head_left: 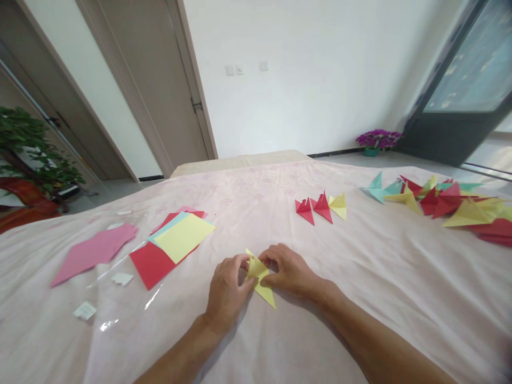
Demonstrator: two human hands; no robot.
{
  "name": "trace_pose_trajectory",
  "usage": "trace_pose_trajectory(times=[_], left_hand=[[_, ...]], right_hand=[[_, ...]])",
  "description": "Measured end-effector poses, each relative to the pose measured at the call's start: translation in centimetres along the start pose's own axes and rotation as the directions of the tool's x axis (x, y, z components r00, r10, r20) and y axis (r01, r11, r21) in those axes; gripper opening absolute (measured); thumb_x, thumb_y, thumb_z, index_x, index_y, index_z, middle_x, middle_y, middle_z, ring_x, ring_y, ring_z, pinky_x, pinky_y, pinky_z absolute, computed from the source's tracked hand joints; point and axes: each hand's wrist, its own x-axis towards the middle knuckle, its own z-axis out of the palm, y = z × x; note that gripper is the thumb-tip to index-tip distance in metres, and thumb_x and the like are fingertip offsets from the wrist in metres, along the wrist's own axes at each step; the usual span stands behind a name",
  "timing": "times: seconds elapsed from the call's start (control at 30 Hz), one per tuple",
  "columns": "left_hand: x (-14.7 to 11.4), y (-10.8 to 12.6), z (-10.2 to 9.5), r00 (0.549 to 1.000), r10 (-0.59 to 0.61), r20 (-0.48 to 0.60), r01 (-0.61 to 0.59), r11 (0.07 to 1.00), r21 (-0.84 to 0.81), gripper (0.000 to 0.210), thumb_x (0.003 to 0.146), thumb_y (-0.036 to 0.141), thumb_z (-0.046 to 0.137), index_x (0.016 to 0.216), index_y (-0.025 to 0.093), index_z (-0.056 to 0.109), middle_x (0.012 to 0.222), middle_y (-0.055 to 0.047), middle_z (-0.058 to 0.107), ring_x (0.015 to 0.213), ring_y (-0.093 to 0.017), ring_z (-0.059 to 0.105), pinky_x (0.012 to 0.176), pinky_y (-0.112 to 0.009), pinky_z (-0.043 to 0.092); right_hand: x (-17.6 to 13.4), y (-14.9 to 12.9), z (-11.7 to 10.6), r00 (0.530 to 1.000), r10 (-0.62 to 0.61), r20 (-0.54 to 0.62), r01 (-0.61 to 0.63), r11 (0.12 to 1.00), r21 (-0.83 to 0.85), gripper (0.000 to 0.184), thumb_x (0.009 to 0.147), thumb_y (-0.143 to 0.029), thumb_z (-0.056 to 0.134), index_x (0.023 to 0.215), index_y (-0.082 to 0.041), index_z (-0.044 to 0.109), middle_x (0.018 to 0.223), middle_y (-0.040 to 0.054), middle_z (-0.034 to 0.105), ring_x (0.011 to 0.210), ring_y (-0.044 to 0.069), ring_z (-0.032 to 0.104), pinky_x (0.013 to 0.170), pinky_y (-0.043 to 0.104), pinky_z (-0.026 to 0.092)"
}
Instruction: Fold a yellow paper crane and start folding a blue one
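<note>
Yellow folded paper (pixel 260 269): between both hands, over the pink cloth (pixel 432 288) (contact underneath hidden).
Long axis: far-left tip to near-right tip.
Left hand (pixel 228 287): thumb and fingers pinching left edge.
Right hand (pixel 291 271): pinching right edge; neither nearer.

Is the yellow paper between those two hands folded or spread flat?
Folded. The yellow paper, pinched by the left hand and right hand, shows overlapping layers and narrow pointed ends, unlike the flat yellow sheet at left.
</note>
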Motion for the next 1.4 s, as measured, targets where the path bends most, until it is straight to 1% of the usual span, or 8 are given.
trace_pose_trajectory(times=[0.1,0.23,0.4,0.6,0.83,0.97,1.1,1.4], left_hand=[[0.1,0.1,-0.1,0.996,0.056,0.072,-0.059,0.997,0.053,0.016,0.078,0.015,0.067,0.093,0.021,0.062,0.097,-0.005,0.069,0.096,-0.024,0.061,0.087,-0.040,0.046],[0.2,0.1,-0.2,0.983,0.110,0.147,-0.119,0.991,0.052,0.015,0.081,0.020,0.066,0.096,0.024,0.066,0.106,-0.005,0.072,0.106,-0.025,0.063,0.100,-0.044,0.042],[0.1,-0.1,-0.3,0.953,0.089,0.291,-0.130,0.984,0.125,0.043,0.085,0.029,0.064,0.127,0.027,0.059,0.138,-0.004,0.058,0.135,-0.028,0.045,0.116,-0.054,0.021],[0.3,-0.3,-0.6,0.901,0.077,0.427,-0.204,0.944,0.259,0.063,0.088,0.049,0.055,0.145,0.025,0.041,0.155,-0.006,0.035,0.145,-0.031,0.027,0.117,-0.057,0.015],[1.2,-0.5,-0.7,0.882,0.044,0.469,-0.212,0.926,0.312,0.088,0.081,0.070,0.050,0.151,0.022,0.029,0.160,-0.012,0.021,0.148,-0.036,0.013,0.115,-0.060,0.010],[1.4,-0.5,-0.6,0.871,0.022,0.491,-0.203,0.926,0.319,0.100,0.074,0.072,0.055,0.153,0.020,0.023,0.161,-0.013,0.016,0.148,-0.037,0.009,0.115,-0.061,0.008],[1.5,-0.7,-0.4,0.869,0.004,0.494,-0.187,0.928,0.322,0.109,0.069,0.074,0.060,0.153,0.017,0.020,0.161,-0.014,0.014,0.148,-0.036,0.007,0.115,-0.061,0.007],[1.5,-1.1,-0.1,0.880,0.010,0.475,-0.184,0.929,0.322,0.112,0.066,0.075,0.060,0.153,0.017,0.022,0.161,-0.016,0.015,0.148,-0.036,0.008,0.116,-0.060,0.005]], right_hand=[[0.0,0.1,-0.2,1.000,-0.030,0.010,0.030,0.998,-0.052,0.018,0.065,-0.020,0.078,0.082,-0.025,0.072,0.081,-0.0014,0.062,0.080,0.017,0.053,0.069,0.026,0.036],[0.1,0.5,-0.6,0.998,-0.063,0.026,0.064,0.995,-0.074,0.023,0.067,-0.025,0.080,0.088,-0.032,0.076,0.088,-0.0005,0.063,0.085,0.018,0.053,0.073,0.027,0.038],[0.2,0.9,-0.9,0.998,-0.050,0.039,0.054,0.993,-0.103,0.032,0.067,-0.027,0.081,0.097,-0.036,0.076,0.091,0.0001,0.063,0.086,0.019,0.054,0.075,0.028,0.038],[0.3,0.9,-1.0,0.997,-0.060,0.055,0.066,0.990,-0.121,0.041,0.070,-0.029,0.077,0.111,-0.035,0.072,0.092,0.0008,0.062,0.088,0.020,0.055,0.078,0.028,0.038],[0.2,0.5,-1.3,0.995,-0.062,0.084,0.074,0.987,-0.145,0.048,0.068,-0.030,0.079,0.115,-0.033,0.069,0.092,0.0017,0.062,0.088,0.021,0.054,0.079,0.029,0.037],[0.1,0.4,-1.2,0.995,-0.057,0.076,0.068,0.987,-0.144,0.052,0.064,-0.034,0.082,0.115,-0.033,0.069,0.094,0.0016,0.061,0.090,0.021,0.053,0.080,0.030,0.038],[0.1,0.7,-1.1,0.992,-0.089,0.085,0.100,0.985,-0.138,0.045,0.060,-0.033,0.086,0.103,-0.032,0.072,0.093,0.0005,0.061,0.089,0.021,0.052,0.078,0.030,0.037],[0.0,0.9,-1.3,0.980,-0.154,0.128,0.176,0.968,-0.177,0.046,0.060,-0.035,0.087,0.101,-0.026,0.069,0.095,0.0016,0.061,0.090,0.021,0.052,0.079,0.030,0.037]])
